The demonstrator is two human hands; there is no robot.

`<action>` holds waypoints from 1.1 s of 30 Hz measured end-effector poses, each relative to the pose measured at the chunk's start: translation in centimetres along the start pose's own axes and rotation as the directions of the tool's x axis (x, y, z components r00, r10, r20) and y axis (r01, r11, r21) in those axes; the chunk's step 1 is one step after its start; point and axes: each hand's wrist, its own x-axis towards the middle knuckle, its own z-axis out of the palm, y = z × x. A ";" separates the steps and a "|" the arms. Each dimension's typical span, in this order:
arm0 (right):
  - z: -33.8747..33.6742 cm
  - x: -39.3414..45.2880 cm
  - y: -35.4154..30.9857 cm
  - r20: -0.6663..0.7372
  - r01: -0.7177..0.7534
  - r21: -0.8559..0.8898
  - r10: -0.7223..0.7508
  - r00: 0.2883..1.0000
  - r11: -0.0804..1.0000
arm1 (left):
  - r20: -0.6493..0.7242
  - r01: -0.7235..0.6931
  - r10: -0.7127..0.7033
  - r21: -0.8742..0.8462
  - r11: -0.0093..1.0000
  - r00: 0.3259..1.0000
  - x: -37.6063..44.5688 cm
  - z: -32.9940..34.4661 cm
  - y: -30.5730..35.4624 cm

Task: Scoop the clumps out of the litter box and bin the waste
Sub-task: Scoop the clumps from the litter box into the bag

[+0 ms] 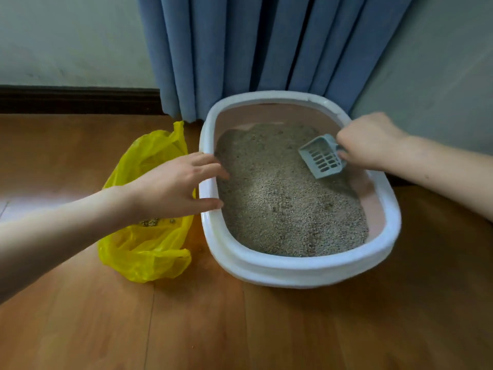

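1. Right hand (369, 140) grips the scoop (321, 156) over the litter (288, 198).
2. Left hand (173, 182), fingers spread and holding nothing, reaches over the box (293, 271) rim.
3. Yellow bag (144, 247) lies on the floor beneath the left hand; curtain (266, 49) hangs beyond both.

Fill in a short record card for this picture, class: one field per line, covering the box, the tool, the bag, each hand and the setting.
Litter box: white-rimmed oval tray on the floor, filled with grey-brown litter
Tool: grey slotted scoop, held above the litter, looks empty
Right hand: grips the scoop's handle
Left hand: fingers spread over the box's left rim
Bag: yellow plastic bag left of the box, open, with some clumps inside
Setting: wooden floor, blue curtain behind
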 end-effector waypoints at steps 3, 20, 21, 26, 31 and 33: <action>0.4 -0.2 -0.2 -0.008 0.069 -0.113 -0.070 0.998 0.991 | 0.079 -0.076 0.077 -0.012 0.997 0.994 0.4 0.9 0.4; 3.4 3.1 -2.7 -0.035 0.286 0.488 -0.308 0.951 0.825 | 0.088 -0.119 0.127 -0.097 0.988 0.988 0.1 2.4 -0.5; 3.7 2.9 -3.3 -0.032 0.282 0.537 -0.314 0.949 0.795 | 0.088 -0.116 0.125 -0.097 0.988 0.988 0.2 2.5 -0.5; 4.0 2.0 -5.9 -0.090 0.288 0.653 -0.306 0.948 0.700 | 0.099 -0.088 0.097 -0.099 0.991 0.990 0.0 2.6 -0.4; 4.2 1.0 -8.9 -0.094 0.239 0.746 -0.258 0.962 0.622 | 0.096 -0.059 0.068 -0.099 0.993 0.993 -0.4 2.7 -0.2; 4.3 0.4 -9.6 -0.060 0.187 0.808 -0.238 0.969 0.559 | 0.082 -0.045 0.053 -0.104 0.994 0.995 -0.6 2.8 0.0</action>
